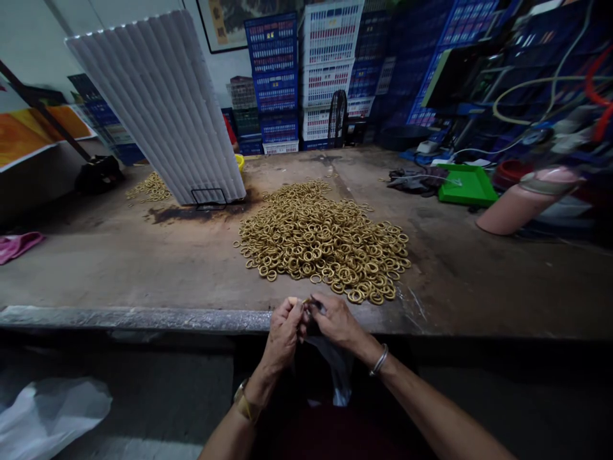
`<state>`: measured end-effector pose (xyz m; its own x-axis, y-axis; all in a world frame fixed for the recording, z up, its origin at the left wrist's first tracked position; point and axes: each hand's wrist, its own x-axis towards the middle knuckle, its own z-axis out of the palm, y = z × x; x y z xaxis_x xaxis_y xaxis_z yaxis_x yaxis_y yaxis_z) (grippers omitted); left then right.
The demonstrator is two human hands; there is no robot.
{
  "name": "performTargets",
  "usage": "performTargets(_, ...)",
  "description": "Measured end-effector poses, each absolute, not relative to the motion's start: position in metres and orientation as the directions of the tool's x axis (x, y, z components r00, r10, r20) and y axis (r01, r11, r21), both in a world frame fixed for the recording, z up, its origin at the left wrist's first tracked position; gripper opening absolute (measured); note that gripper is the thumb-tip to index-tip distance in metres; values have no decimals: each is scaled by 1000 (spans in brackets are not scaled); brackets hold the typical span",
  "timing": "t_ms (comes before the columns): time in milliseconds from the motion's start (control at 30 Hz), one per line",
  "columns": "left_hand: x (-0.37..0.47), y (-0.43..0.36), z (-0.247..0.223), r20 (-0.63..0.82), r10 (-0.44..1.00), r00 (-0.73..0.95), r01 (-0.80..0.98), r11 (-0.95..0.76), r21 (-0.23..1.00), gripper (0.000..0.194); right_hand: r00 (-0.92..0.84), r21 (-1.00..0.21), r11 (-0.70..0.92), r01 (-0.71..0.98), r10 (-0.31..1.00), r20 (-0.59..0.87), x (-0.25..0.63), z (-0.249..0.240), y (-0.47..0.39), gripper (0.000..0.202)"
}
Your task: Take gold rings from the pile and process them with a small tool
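Note:
A large heap of brass-coloured rings (320, 239) lies on the worktable (119, 265) just beyond my hands. At the table's front edge, my left hand (285, 332) is closed in a pinch on a small brass ring (306, 301). My right hand (338, 321) meets it from the other side, its fingers also closed at the ring. Something small and greyish shows by the right fingers, too blurred to name. Fingers hide most of the held ring. Below the hands hangs a clear plastic bag (338, 367).
A tall corrugated white panel (163, 102) stands at the left on a black wire stand (209, 199), with a smaller ring pile (149, 187) behind it. To the right are a green tray (467, 184) and a pink bottle (524, 201). Stacked crates (330, 70) line the back.

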<state>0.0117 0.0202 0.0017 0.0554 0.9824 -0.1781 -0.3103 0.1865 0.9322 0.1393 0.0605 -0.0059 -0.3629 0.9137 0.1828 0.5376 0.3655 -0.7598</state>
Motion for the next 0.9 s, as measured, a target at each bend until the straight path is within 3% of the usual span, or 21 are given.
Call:
performTargets(133, 12, 22, 1, -157, 987, 15, -230, 156, 961, 30, -477, -651, 450, 611, 866, 151, 139, -5, 54, 15)
performTargets(400, 13, 18, 2, -124, 992, -25, -182, 117, 976, 33, -455, -531, 398, 748, 890, 26, 139, 1, 59, 18)
performTargets(667, 9, 14, 4, -217, 974, 62, -541, 216, 813, 27, -233, -316, 239, 918, 971, 56, 139, 2, 83, 21)
performTargets(900, 0, 19, 1, -273, 961, 52, -645, 241, 725, 22, -186, -147, 183, 972, 982, -8, 126, 2, 103, 20)
